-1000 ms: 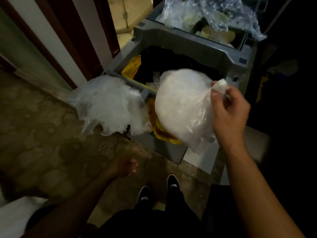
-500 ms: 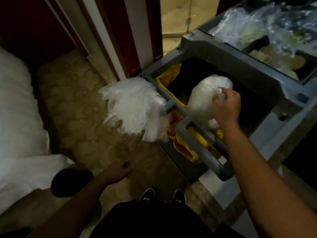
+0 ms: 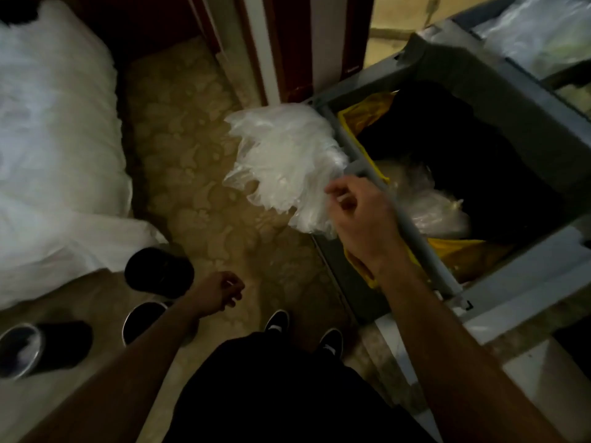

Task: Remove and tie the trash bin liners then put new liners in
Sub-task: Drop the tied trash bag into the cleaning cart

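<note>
A tied clear liner bag [image 3: 431, 209] full of trash lies inside the yellow sack [image 3: 454, 247] of the grey housekeeping cart [image 3: 511, 282]. A bunch of fresh clear liners [image 3: 284, 161] hangs from the cart's near left corner. My right hand [image 3: 361, 219] hovers at the bunch's lower right edge, fingers loosely curled, with no grip plainly shown. My left hand [image 3: 220, 292] hangs low over the floor, loosely curled and holding nothing. Small black trash bins [image 3: 159, 271] stand on the floor at the lower left, one [image 3: 19, 350] with a silver rim.
A white bed [image 3: 54, 155] fills the left side. A dark wooden door frame [image 3: 287, 43] stands behind the liners. My black shoes [image 3: 278, 322] are on the patterned beige floor between bed and cart. Another clear bag [image 3: 537, 36] sits on the cart's top right.
My right hand lowered the tied bag into the cart's yellow sack, let it go, and moved left to the hanging liners. The view swung left, showing the bed and bins.
</note>
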`<state>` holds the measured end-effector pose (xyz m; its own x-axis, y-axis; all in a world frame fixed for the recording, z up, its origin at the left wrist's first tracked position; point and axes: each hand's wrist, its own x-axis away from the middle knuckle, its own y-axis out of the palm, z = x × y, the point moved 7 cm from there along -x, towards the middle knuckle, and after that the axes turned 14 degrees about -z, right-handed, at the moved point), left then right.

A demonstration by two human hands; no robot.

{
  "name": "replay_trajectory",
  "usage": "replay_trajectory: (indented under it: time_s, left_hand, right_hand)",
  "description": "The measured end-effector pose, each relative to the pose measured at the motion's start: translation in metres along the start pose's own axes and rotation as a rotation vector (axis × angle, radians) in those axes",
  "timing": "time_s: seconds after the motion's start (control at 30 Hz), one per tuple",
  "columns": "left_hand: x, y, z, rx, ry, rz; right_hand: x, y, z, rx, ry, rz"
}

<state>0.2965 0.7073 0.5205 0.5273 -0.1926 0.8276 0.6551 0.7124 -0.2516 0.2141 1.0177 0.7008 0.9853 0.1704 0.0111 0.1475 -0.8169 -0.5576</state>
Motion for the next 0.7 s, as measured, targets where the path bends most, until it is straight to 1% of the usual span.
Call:
replay_trajectory:
  time_s: [0.1, 0.2, 0.3, 0.4, 0.53, 0.7]
  left_hand:
    - [0.021, 0.001, -0.049, 0.146, -0.077, 0.065]
    - [0.049, 0.012, -0.110, 0.236, -0.158, 0.134]
    - [0.080, 0.034, -0.178, 0.384, -0.194, 0.217]
    - [0.116, 0.066, -0.240, 0.582, -0.261, 0.304]
    - [0.162, 0.114, -0.315, 0.801, -0.334, 0.381]
    - [0.206, 0.158, -0.396, 1.027, -0.371, 0.460]
  right_hand:
    - [0.000, 0.068, -0.003, -0.068, 0.042, -0.330]
    - [0.005, 0.144, 0.004, -0.034, 0.107, -0.659]
    - [0.019, 0.216, 0.001, -0.021, 0.159, -0.909]
    - [0.035, 0.282, -0.018, 0.077, 0.138, -1.095]
    - [0.060, 0.370, -0.059, 0.207, 0.087, -1.335]
    - [0.091, 0.467, -0.122, 0.326, -0.020, -1.469]
